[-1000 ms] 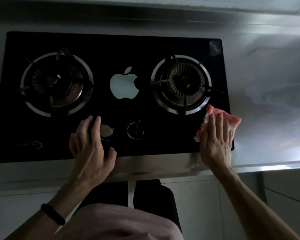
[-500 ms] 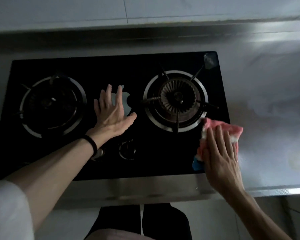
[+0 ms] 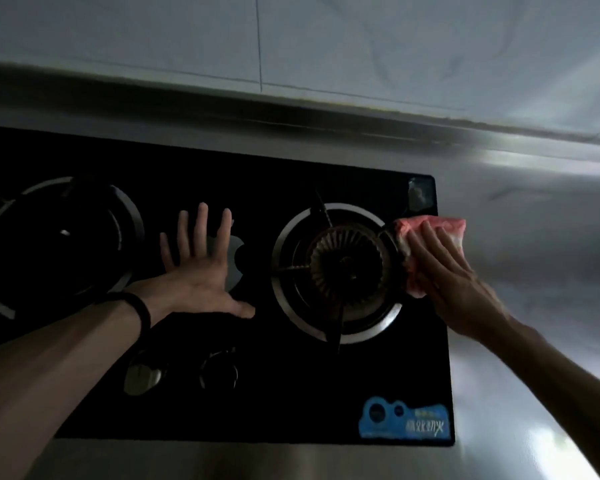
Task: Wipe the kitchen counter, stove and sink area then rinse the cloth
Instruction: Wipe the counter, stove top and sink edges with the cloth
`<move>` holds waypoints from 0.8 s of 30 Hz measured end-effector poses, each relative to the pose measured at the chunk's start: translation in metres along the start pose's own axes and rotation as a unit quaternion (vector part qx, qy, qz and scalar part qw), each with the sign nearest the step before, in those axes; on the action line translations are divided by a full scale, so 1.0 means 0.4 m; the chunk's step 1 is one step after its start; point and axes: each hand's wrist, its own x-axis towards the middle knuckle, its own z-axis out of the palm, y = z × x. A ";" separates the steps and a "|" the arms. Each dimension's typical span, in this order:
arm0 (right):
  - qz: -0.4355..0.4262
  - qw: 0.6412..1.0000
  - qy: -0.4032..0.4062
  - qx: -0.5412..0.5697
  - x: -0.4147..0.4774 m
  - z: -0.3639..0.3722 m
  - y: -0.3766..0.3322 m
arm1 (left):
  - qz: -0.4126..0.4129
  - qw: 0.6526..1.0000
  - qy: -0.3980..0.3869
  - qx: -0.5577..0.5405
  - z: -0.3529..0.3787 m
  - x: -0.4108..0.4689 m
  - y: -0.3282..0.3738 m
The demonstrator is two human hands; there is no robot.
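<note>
On my feed the left hand [image 3: 201, 271] lies flat with its palm down on the black glass gas stove [image 3: 291, 393], fingers straight and spread, holding nothing. It sits between the two burners and covers most of a pale logo mark [image 3: 235, 258], so I cannot read the mark's shape. A black wristband [image 3: 140, 311] circles that wrist.

The right hand [image 3: 454, 285] presses the crumpled pink-and-white cloth [image 3: 440, 226] against the stove's right edge, just beside the steel ring of the right burner [image 3: 343, 268]. Its fingers lie straight over the cloth. The thumb is hidden, and so is much of the cloth.

The left burner [image 3: 59, 244] is cut off by the frame edge and lost in shadow. The two round knobs [image 3: 219, 372] are dim. The blue sticker [image 3: 406, 420] carries print too blurred to read. The brushed steel counter [image 3: 541, 244] to the right shows only glare.
</note>
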 end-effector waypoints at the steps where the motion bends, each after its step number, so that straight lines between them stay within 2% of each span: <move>1: -0.010 1.000 0.001 -0.004 0.040 -0.019 0.015 | 0.000 1.000 -0.011 -0.001 -0.004 -0.003 0.001; 5: -0.031 0.999 -0.038 -0.008 0.180 -0.081 0.041 | -0.004 1.000 -0.027 -0.005 -0.014 -0.017 0.009; 9: -0.154 0.983 -0.097 -0.028 0.298 -0.125 0.028 | 0.006 0.999 -0.031 -0.012 -0.018 -0.022 0.011; 12: -0.224 0.962 -0.127 -0.092 0.378 -0.151 0.010 | 0.006 0.999 -0.033 -0.017 -0.021 -0.023 0.010; 16: -0.234 0.942 -0.174 -0.165 0.463 -0.187 -0.006 | -0.001 0.999 -0.031 -0.025 -0.019 -0.018 0.011; 24: -0.326 0.917 -0.190 -0.130 0.634 -0.135 -0.218 | 0.007 1.000 -0.009 -0.017 -0.009 -0.010 0.007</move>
